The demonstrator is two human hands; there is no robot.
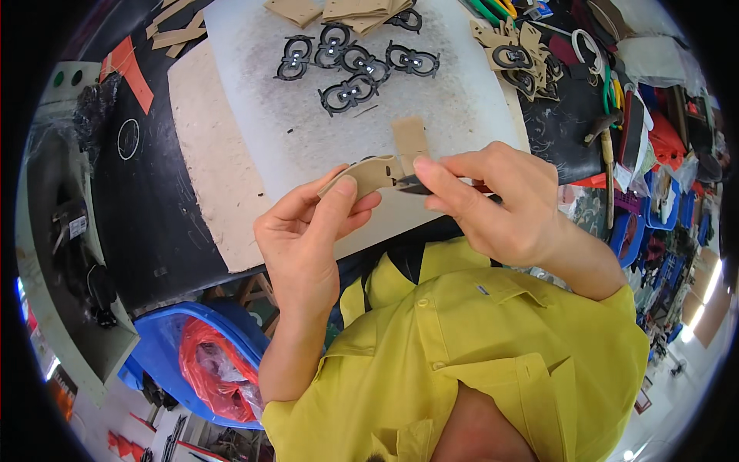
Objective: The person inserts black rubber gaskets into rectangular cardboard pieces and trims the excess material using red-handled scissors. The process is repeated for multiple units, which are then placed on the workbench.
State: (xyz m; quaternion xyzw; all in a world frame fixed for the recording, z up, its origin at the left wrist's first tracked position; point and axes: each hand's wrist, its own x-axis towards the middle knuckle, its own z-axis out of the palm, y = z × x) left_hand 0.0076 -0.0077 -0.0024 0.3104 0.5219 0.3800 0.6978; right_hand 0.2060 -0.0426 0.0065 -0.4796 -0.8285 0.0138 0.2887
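Observation:
In front of my chest, my left hand (308, 235) pinches a curved tan strap piece (368, 177), leather-like and with small slots, between thumb and fingers. My right hand (500, 200) grips a dark metal hand tool (414, 185) with a pointed tip, which meets the slotted end of the strap piece. A bit of red shows by the right fingers, perhaps its handle; the fingers hide the rest, so its exact kind cannot be told. A flat tan tab (410, 136) stands out just beyond the right fingertips. Several black oval buckle-like parts (349, 94) lie farther off.
Beneath the work lie a translucent white sheet (262, 100) and a beige board (208, 169) on a black table (138, 208). Tan pieces (350, 9) are stacked at the back. Strapped buckles (523, 61) pile at the right, near hand tools. A blue bin (165, 346) stands lower left.

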